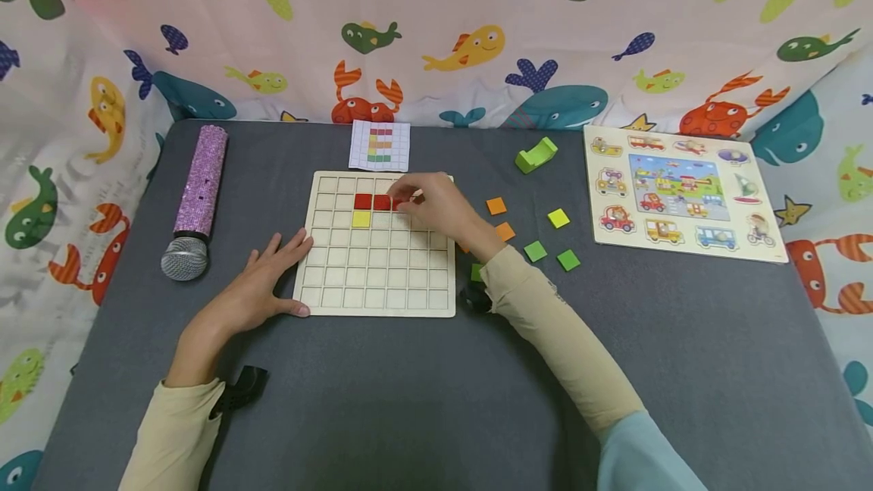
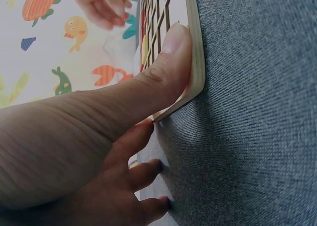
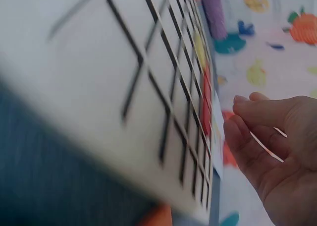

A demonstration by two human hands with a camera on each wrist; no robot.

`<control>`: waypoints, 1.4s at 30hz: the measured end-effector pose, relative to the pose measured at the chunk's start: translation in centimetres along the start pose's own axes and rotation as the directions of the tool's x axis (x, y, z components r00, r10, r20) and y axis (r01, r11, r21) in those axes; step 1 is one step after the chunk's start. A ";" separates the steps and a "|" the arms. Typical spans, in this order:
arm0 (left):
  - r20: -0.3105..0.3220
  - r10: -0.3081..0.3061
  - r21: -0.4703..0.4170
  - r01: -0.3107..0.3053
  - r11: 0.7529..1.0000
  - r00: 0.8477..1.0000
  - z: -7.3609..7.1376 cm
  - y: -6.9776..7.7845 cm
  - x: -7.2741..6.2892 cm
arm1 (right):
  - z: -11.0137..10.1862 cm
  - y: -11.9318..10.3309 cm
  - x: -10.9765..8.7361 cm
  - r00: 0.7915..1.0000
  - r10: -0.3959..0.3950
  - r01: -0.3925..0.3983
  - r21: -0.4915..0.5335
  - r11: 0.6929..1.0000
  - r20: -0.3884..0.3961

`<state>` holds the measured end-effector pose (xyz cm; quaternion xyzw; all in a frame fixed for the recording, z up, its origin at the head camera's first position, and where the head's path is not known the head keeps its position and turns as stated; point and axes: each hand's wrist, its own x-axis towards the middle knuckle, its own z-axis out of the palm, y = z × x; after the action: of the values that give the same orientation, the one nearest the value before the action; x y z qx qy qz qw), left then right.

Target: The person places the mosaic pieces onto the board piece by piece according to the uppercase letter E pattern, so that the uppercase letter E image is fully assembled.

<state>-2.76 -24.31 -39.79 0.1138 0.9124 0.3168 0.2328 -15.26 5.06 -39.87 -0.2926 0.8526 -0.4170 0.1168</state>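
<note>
A wooden grid board (image 1: 368, 279) lies on the dark table, red tiles (image 1: 382, 202) in a row near its top and a yellow tile (image 1: 361, 219) under the leftmost one. My left hand (image 1: 255, 295) is spread at the board's left side. Its thumb (image 2: 171, 62) rests on the near corner and its other fingers reach along the edge. Over the right end of the red row is my right hand (image 1: 439, 207). In the right wrist view its fingers (image 3: 262, 112) are loosely bent, thumb near the index finger, with nothing visible between them.
Loose orange (image 1: 496, 206), yellow (image 1: 558, 218) and green tiles (image 1: 535, 251) lie right of the board. A pattern card (image 1: 358, 144) sits behind it. Farther right are a green curved block (image 1: 536, 155) and a picture puzzle (image 1: 689, 237); a glittery microphone (image 1: 201, 188) lies left.
</note>
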 end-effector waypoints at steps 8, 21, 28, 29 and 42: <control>-0.003 0.008 0.002 -0.008 1.000 1.000 0.1 0.0 0.0 | -4.1 2.9 -3.9 0.998 0.037 -0.039 -0.029 0.999 -0.059; -0.004 -0.002 0.004 0.002 1.000 1.000 0.1 0.1 0.0 | -8.2 6.9 -8.2 0.992 0.129 -0.130 -0.145 0.981 -0.016; -0.003 -0.005 0.005 0.005 1.000 1.000 0.1 0.1 0.0 | -8.3 7.4 -8.1 0.993 0.120 -0.117 -0.193 0.974 0.003; -0.003 -0.007 0.005 0.007 1.000 1.000 0.1 0.1 0.0 | -8.2 7.4 -8.0 0.993 0.117 -0.113 -0.197 0.974 0.005; -0.006 -0.004 0.006 0.004 1.000 1.000 0.1 0.1 -0.1 | -8.0 6.2 -6.8 0.995 0.093 -0.095 -0.102 0.990 -0.024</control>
<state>-2.62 -24.24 -39.79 0.1118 0.9143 0.3139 0.2303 -15.82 17.25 -39.98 -0.2536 0.8870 -0.3690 0.1128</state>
